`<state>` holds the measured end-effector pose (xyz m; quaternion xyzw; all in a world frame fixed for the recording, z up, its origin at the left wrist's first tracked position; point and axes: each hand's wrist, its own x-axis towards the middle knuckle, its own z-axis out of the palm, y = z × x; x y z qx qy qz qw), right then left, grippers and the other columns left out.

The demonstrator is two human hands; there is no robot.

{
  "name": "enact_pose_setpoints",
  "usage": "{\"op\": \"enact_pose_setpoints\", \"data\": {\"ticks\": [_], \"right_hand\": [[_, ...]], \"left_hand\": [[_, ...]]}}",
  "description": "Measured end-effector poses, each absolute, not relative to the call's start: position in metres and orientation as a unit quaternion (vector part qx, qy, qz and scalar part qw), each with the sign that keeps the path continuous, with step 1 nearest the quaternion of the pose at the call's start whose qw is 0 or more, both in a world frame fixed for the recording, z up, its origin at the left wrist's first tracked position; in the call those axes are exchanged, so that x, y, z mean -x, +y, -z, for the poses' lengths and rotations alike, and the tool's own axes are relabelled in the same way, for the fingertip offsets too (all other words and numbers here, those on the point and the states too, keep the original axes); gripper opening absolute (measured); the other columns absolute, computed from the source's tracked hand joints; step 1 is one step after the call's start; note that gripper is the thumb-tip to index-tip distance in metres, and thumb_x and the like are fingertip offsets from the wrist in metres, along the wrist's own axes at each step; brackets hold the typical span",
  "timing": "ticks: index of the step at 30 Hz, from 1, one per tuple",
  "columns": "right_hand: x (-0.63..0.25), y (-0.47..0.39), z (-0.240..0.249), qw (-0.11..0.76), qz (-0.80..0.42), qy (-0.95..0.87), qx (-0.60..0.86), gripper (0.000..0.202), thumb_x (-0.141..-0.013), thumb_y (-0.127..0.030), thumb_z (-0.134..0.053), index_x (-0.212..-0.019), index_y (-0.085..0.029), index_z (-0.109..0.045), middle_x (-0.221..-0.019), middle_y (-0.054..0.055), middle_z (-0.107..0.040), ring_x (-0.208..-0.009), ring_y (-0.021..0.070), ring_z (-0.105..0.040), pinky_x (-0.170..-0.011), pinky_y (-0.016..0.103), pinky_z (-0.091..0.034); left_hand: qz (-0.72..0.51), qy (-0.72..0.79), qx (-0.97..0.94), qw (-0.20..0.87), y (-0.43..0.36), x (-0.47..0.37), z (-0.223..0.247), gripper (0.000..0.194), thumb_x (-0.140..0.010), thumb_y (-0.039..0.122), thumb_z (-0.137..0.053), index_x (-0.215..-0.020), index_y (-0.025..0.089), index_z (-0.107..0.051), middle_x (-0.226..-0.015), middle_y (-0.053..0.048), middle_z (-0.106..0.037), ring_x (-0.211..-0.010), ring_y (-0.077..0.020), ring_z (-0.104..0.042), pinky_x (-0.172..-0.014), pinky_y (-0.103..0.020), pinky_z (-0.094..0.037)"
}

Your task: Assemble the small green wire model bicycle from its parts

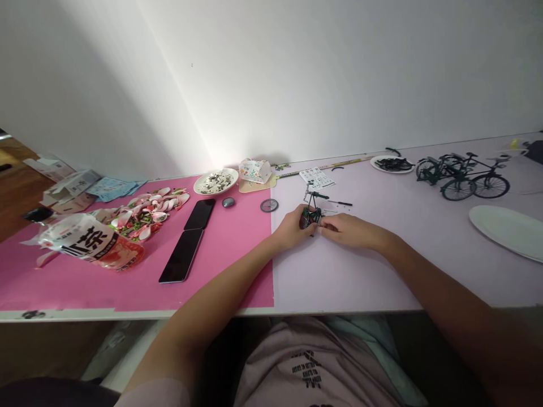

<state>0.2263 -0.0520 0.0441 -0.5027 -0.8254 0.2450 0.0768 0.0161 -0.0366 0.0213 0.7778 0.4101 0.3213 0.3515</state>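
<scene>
A small dark green model bicycle (313, 211), partly built, stands tilted between my hands on the pale half of the table. My left hand (292, 227) is closed around its lower left side, and the fingers cover part of it. From the right, my right hand (348, 229) reaches in with its fingertips pinched together at the bicycle's lower part. What lies in that pinch is too small to make out. Just behind my right hand is a thin dark screwdriver (340, 203). A loose spoked wheel (268, 205) lies left of my left hand.
Behind are a printed sheet (317, 177) and a plate (374, 164) of black parts. Finished model bicycles (491, 186) and a white plate (509, 229) occupy the right. Leftward are a phone (182, 254), a bowl (198, 185), pink-white pieces (146, 213) and a bottle (91, 240).
</scene>
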Motion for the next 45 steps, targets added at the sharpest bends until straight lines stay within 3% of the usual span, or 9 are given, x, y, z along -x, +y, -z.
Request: {"op": "enact_pose_setpoints", "data": {"ticks": [45], "right_hand": [[-0.2264,-0.0544,-0.0463,0.081,-0.261,-0.818,0.506,0.032,-0.096,-0.046,-0.051,-0.074,-0.023,-0.049,-0.072,0.001,-0.059,-0.064,0.0179,-0.051,-0.06,0.031,-0.034]], "left_hand": [[-0.314,0.414,-0.78,0.348,-0.0378,-0.0161,-0.0229,0.038,-0.089,0.026,-0.063,-0.126,0.018,-0.055,-0.075,0.002,-0.064,-0.066,-0.0126,-0.055,-0.068,-0.025,-0.045]]}}
